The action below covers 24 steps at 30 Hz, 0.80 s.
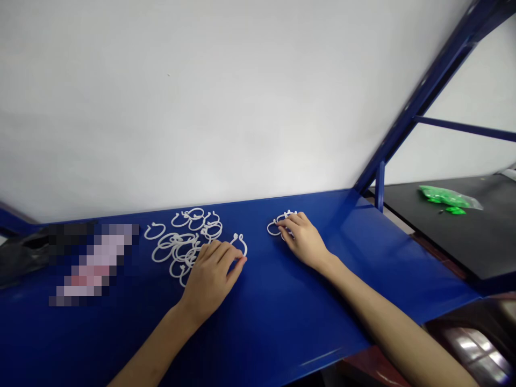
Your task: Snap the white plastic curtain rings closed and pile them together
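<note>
A heap of several white plastic open rings [183, 239] lies on the blue shelf [282, 312] near the wall. My left hand [212, 277] rests palm down at the heap's right edge, fingertips curled on one ring [241, 243]. My right hand [303, 236] lies flat further right, its fingers spread over a small stack of white rings [276, 224], pressing them to the surface.
A blurred-out object [94, 263] sits at the shelf's left, beside a dark bag [20, 258]. A blue frame post [423, 97] rises at the right. Beyond it a black shelf [463, 236] carries a bag of green parts [445, 198]. A white wall stands behind.
</note>
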{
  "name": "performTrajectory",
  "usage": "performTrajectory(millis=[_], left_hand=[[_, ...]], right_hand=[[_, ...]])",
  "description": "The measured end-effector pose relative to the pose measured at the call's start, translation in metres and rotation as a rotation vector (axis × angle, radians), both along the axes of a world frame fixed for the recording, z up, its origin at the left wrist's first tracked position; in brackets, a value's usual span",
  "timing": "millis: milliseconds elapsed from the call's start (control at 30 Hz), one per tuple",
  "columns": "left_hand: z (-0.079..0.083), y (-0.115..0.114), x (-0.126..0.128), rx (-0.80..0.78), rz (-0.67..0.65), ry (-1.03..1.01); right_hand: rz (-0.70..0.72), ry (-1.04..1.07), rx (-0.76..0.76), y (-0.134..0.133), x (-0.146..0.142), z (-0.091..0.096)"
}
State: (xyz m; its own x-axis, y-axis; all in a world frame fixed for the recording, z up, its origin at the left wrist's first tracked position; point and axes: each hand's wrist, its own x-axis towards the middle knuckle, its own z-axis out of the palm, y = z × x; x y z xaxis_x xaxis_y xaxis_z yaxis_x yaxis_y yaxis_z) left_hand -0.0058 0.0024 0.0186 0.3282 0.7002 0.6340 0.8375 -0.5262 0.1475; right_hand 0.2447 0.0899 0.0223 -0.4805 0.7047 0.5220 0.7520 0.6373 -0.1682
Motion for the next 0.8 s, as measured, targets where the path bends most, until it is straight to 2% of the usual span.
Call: performTrajectory(millis=[100, 233, 333, 467, 567, 667, 800], left_hand=[[0.001, -0.001, 0.002, 0.010, -0.010, 0.027], [0.002, -0.002, 0.008, 0.098, -0.080, 0.074], [0.001, -0.003, 0.012, 0.112, -0.118, 0.068], [-0.003, -0.005, 0.013, 0.093, -0.148, -0.064], [-0.005, -0.005, 0.013, 0.058, -0.031, -0.290], [-0.006, -0.002, 0.011, -0.127, 0.088, -0.427], [-0.007, 0.002, 0.009, -0.347, 0.043, -0.502]], right_hand=[[0.125, 0.133, -0.124, -0.010, -0.008, 0.002], [0.335, 0.397, -0.490, -0.037, -0.030, 0.001], [0.386, 0.560, -0.611, -0.051, -0.044, -0.003], [0.329, 0.585, -0.506, -0.051, -0.045, -0.007], [0.333, 0.519, -0.383, -0.047, -0.041, -0.008], [0.387, 0.445, -0.294, -0.048, -0.038, -0.006], [0.408, 0.318, -0.220, -0.051, -0.038, -0.005]])
